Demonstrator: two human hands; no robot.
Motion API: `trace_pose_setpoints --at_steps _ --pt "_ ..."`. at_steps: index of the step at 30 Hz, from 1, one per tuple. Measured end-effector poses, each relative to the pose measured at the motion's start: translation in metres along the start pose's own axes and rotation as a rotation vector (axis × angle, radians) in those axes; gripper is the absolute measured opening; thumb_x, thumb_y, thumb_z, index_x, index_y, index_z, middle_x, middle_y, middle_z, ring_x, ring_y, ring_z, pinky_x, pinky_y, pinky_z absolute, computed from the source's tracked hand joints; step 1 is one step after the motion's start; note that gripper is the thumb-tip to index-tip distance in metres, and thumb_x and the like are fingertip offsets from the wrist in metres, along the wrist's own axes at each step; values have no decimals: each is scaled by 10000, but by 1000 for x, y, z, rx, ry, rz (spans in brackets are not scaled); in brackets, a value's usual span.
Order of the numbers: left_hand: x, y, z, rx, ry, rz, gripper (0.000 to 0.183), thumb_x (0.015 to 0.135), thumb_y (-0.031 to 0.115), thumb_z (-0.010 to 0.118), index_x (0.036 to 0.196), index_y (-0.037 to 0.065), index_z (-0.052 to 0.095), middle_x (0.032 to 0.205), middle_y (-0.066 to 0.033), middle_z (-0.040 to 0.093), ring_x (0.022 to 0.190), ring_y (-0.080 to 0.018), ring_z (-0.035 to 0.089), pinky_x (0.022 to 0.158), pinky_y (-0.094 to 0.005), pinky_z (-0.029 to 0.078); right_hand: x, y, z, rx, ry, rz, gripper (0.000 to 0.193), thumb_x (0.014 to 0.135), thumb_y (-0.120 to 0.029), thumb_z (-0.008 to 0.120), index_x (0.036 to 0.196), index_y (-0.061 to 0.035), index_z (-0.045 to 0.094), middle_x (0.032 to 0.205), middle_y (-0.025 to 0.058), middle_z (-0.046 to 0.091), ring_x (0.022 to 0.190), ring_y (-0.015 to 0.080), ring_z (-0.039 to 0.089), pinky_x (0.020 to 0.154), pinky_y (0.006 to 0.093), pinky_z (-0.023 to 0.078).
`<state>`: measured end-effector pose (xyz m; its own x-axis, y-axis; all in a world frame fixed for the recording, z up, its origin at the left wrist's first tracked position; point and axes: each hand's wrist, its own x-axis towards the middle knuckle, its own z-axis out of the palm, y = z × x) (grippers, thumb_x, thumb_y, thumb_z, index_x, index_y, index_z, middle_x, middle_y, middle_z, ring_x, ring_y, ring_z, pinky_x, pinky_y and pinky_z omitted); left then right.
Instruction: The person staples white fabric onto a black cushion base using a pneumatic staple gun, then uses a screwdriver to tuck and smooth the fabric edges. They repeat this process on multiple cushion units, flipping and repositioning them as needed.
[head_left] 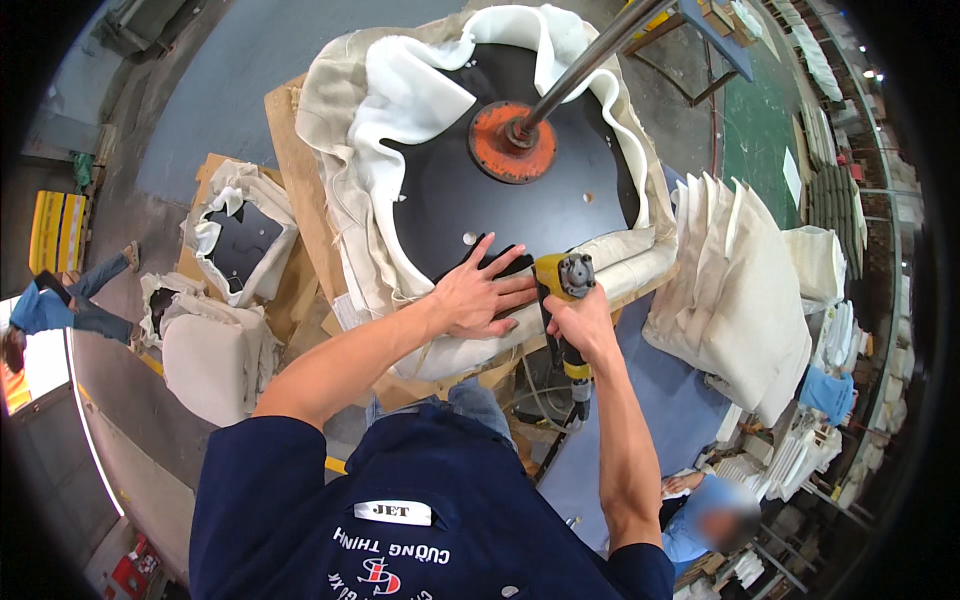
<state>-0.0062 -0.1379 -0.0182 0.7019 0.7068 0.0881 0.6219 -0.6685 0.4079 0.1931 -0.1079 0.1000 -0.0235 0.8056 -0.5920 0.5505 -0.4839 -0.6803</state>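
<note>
Laying the left hand (487, 300) flat with spread fingers across folded cream fabric (632, 262) on the near edge of a black, rounded board (505, 218), apparently keeping cloth from slipping. Gripping with the right hand (585, 318), wrapped firmly, a yellow-and-black handheld tool (562, 274) beside that edge. Directly ahead, on the board, seemingly for steadiness: an orange metal disc (490, 150).

Pale fabric pieces (745, 290) stacked at right, a yellow panel (52, 232) far left, a blue table (722, 42) upper right.

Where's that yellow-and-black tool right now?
In the head view, the yellow-and-black tool is in the person's right hand, just right of the left hand, by the near edge of the black panel.
</note>
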Motion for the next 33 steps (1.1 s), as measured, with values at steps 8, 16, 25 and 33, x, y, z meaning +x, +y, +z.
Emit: trace_pose_setpoints --at_steps 8,16,25,33 --pt "-1 -1 4 11 13 17 611 1008 549 437 1490 200 579 1609 16 463 1614 -329 126 1253 -693 25 -3 -6 7 -16 -39 29 220 832 -55 618 1026 47 643 693 88 651 522 174 632 507 344 517" --pt "-26 34 -18 194 -66 -25 660 995 534 476 1573 216 479 1644 26 420 1608 -343 148 1247 -704 67 0 7 1 -12 -29 49 189 852 -81 647 969 67 660 690 96 664 521 175 642 501 339 526" --pt "-30 17 -6 47 -52 -102 681 1023 572 399 1609 227 422 1674 52 372 1613 -336 120 1250 -706 15 -17 -5 21 -62 -43 -12 308 847 -51 617 1139 46 626 821 119 701 568 198 665 545 340 546" --pt "-31 17 -2 29 -38 -106 662 1022 538 416 1612 237 419 1679 43 369 1617 -341 103 1244 -710 18 -23 3 21 -18 -54 4 233 864 -69 625 1055 66 627 746 101 684 549 174 653 520 335 531"
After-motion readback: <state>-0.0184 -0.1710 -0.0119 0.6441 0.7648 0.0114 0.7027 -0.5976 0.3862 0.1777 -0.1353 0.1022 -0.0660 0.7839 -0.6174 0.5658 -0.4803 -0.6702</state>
